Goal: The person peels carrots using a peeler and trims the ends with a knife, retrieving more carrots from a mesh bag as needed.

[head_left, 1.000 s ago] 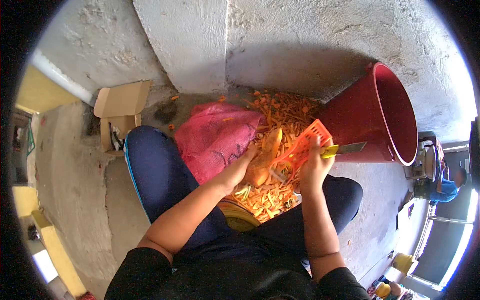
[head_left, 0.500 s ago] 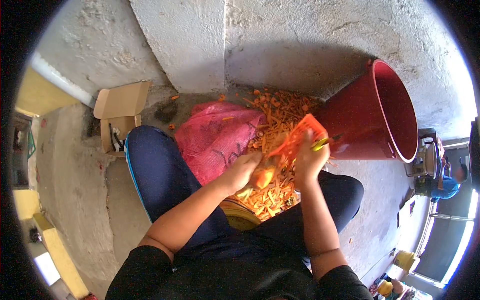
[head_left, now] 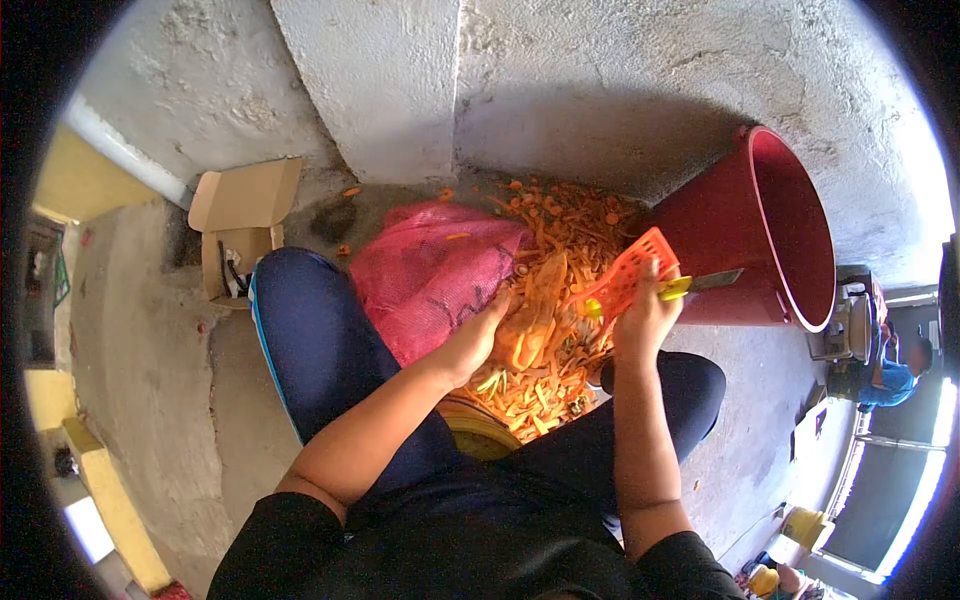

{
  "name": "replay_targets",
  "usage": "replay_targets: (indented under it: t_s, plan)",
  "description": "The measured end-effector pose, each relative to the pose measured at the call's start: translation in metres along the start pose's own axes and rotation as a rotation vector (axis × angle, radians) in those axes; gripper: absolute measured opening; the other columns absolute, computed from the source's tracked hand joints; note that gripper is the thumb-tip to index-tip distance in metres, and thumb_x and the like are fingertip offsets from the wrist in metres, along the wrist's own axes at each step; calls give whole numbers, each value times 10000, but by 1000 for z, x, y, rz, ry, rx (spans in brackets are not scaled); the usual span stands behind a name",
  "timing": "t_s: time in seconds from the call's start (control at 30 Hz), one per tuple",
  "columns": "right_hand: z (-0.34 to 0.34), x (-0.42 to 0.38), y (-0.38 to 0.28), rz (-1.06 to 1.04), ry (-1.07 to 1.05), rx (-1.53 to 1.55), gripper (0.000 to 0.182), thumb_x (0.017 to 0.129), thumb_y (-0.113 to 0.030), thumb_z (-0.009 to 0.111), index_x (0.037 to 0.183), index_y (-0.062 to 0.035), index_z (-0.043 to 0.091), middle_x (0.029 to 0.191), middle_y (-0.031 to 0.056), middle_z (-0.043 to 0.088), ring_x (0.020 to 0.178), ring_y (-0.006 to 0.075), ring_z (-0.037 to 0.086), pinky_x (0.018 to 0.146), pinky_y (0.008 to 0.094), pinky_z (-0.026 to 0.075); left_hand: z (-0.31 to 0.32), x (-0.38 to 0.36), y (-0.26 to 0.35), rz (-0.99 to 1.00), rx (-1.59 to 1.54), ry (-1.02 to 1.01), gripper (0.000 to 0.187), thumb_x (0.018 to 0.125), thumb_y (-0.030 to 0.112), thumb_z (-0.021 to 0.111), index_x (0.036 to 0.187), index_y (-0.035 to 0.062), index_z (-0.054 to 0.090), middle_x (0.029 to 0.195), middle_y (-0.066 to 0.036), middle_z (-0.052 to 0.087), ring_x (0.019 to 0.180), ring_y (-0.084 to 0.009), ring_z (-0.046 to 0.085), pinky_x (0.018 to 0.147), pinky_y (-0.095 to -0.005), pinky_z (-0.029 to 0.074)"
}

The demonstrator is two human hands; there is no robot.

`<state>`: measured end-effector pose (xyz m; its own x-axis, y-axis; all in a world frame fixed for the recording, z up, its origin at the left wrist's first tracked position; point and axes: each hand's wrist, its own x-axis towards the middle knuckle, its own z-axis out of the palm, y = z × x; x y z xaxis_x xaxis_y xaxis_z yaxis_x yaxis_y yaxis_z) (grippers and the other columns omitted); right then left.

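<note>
Nearest are the black sleeves (head_left: 280,545) of the person seated on the floor (head_left: 165,400), with knees in dark trousers (head_left: 315,335) spread to either side. Between the legs sits a yellow container (head_left: 478,438), its rim partly hidden by a heap of orange peelings (head_left: 540,405), with a few paler, greenish strips among them. The two hands are apart above this heap. The left hand (head_left: 482,342) is closed along the side of a carrot (head_left: 538,315), which slants over the peelings between the hands; its outline is slightly blurred. The right hand (head_left: 643,320) is wrapped round a slotted orange tool (head_left: 637,270) and also keeps a knife (head_left: 712,280) by its yellow handle, the blade jutting sideways in front of a big red bucket (head_left: 705,215). The bucket lies tipped, mouth turned to the right. Just beyond the left hand slumps a pink mesh sack (head_left: 430,265) with dark lettering, and more scraps spread past it toward the rough grey wall (head_left: 600,60). An open cardboard box (head_left: 242,200) stands past the left knee. Far off to the right is another person in blue (head_left: 893,385).
</note>
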<state>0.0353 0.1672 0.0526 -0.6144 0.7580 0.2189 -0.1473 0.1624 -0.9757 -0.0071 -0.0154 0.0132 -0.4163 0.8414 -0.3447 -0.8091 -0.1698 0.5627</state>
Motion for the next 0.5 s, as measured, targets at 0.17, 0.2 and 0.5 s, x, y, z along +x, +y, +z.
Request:
replay_targets:
  t_s: [0.17,0.2,0.5]
  plan:
    - [17,-35,2,6,-193,-105,157,850,-159,498,939,-31,510,759,0,538,642,51,475,575,192,401,2,1,3,-72,42,20,523,876,437,315,1181,20,397,1126,-93,504,996,-186,510,873,-331,405]
    - [19,-38,3,-30,-190,-144,168,845,-168,512,943,-31,507,761,0,539,641,53,476,580,195,404,2,3,3,-86,21,28,517,877,429,318,1183,19,395,1124,-98,505,993,-192,514,865,-337,415]
    - [32,-34,2,268,-103,25,152,849,-141,488,941,-27,528,783,5,554,655,64,504,588,212,423,-13,8,-1,-34,-243,70,426,876,354,359,1144,28,419,1066,-116,530,920,-216,552,803,-362,462]
